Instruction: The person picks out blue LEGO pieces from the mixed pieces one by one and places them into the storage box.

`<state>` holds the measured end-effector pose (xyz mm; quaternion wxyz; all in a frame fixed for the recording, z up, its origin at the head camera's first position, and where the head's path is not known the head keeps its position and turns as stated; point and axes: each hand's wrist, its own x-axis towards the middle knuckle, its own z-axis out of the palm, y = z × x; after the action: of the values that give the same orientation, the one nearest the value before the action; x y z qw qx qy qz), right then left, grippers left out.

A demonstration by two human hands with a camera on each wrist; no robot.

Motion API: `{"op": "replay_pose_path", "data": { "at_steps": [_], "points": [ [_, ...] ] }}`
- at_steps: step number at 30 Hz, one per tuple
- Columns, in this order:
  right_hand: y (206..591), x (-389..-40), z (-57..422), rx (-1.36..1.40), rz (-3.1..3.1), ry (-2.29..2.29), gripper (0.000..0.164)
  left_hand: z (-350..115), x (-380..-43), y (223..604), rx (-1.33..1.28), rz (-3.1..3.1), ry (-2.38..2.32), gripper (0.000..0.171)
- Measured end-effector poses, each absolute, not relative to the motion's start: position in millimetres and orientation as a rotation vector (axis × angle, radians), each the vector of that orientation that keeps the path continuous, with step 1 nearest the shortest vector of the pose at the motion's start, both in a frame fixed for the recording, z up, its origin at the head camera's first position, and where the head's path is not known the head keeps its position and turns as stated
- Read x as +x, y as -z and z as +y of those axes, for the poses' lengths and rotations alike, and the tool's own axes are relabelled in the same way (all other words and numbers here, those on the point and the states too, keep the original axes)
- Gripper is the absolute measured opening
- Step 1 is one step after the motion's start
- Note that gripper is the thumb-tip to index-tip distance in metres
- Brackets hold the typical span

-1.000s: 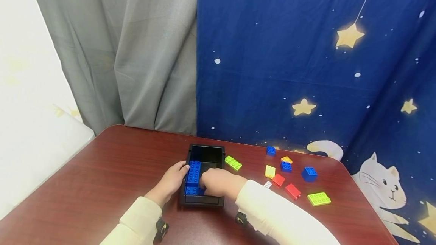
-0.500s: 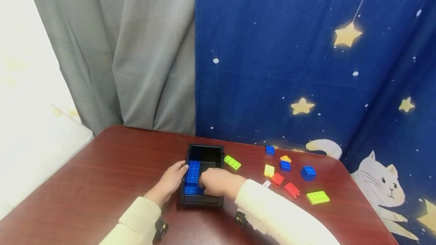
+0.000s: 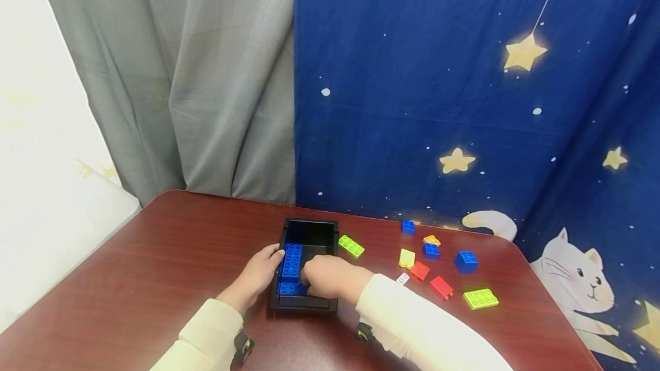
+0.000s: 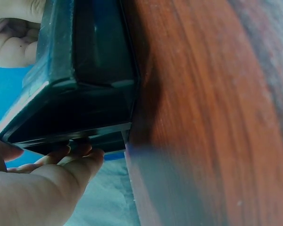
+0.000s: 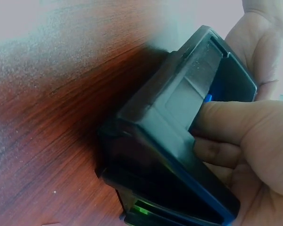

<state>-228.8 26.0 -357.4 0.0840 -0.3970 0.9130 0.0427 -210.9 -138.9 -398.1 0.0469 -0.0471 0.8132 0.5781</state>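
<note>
A black open-topped box [image 3: 305, 303] stands on the table between both hands. My left hand [image 3: 258, 273] holds its left wall, thumb at the rim and fingers along the outside, as the left wrist view shows. Inside the box, a long studded blue building brick [image 3: 292, 260] lies along the left wall, with more blue brick [image 3: 289, 289] at the near end. My right hand [image 3: 330, 275] reaches in over the right wall, fingers curled. In the right wrist view, a bit of blue brick [image 5: 208, 98] shows at the thumb tip; the other fingertips are hidden by the box.
A lime brick [image 3: 352, 246] lies just right of the box. Farther right are several loose bricks, among them a yellow one [image 3: 407, 259], a red one [image 3: 441, 288], a blue one [image 3: 466, 262] and another lime one [image 3: 480, 299]. Curtains hang behind the table [image 3: 206, 233].
The whole head view has shifted very slightly. Both hands, the box and the bricks keep their places.
</note>
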Motion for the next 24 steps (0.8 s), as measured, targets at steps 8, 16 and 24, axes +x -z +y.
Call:
{"op": "replay_pose_path", "data": {
  "at_steps": [8,16,24],
  "points": [
    [355.9,-225.5,28.7,-1.213,2.735,-0.124,0.015,-139.5,-211.1,399.2,-0.146,2.479,-1.756,0.052],
    [356.3,-225.6,36.8,-1.261,2.761,-0.038,0.021,-138.7,-211.1,400.0,-0.137,2.483,-1.763,0.051],
    [359.7,-228.7,47.6,-1.387,2.826,0.063,0.025,-138.8,-210.1,399.2,-0.129,2.485,-1.764,0.052]
  ]
}}
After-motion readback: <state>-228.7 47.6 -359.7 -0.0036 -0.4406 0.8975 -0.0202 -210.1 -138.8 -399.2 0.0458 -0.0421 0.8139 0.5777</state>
